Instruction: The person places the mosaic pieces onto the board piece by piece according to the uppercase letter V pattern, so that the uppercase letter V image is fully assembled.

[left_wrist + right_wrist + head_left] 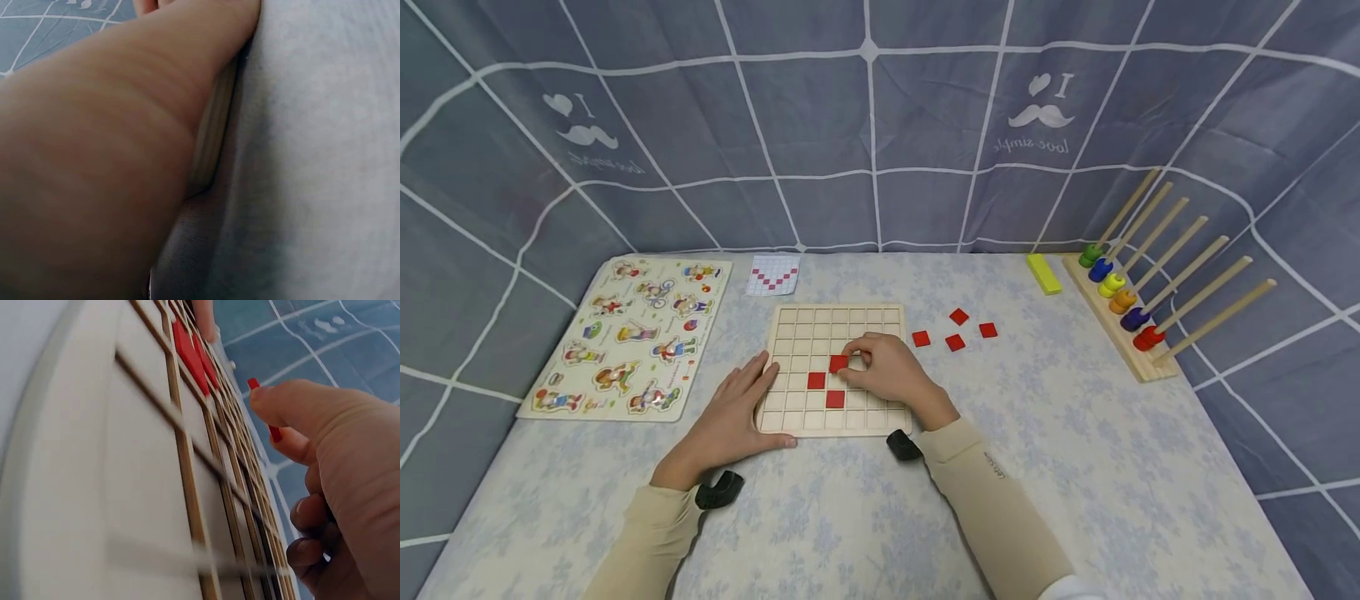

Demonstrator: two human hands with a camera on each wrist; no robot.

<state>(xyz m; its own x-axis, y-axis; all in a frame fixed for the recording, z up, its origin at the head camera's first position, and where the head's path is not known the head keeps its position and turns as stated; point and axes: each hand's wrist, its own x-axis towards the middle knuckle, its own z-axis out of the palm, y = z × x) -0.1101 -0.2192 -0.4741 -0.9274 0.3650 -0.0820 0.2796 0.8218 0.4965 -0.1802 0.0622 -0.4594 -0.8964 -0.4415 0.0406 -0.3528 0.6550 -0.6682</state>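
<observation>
A wooden grid board [792, 332] lies flat on the table, with two red square tiles [816, 381] set in its cells. My right hand [887, 369] pinches another red tile [838, 363] between thumb and forefinger over the middle of the board. In the right wrist view that pinched tile [275, 433] is tilted and held apart from the grid. My left hand [733, 417] rests at the board's left edge and lower left corner, fingers straight and thumb spread along the near edge. Several loose red tiles [955, 342] lie right of the board.
A puzzle board with cartoon figures [632, 333] lies at the left. Behind the grid board is a paper pattern card [773, 275]. A yellow block [1044, 274] and a peg stand with coloured beads [1112, 321] stand at the right. A grey curtain [940, 125] hangs behind the table.
</observation>
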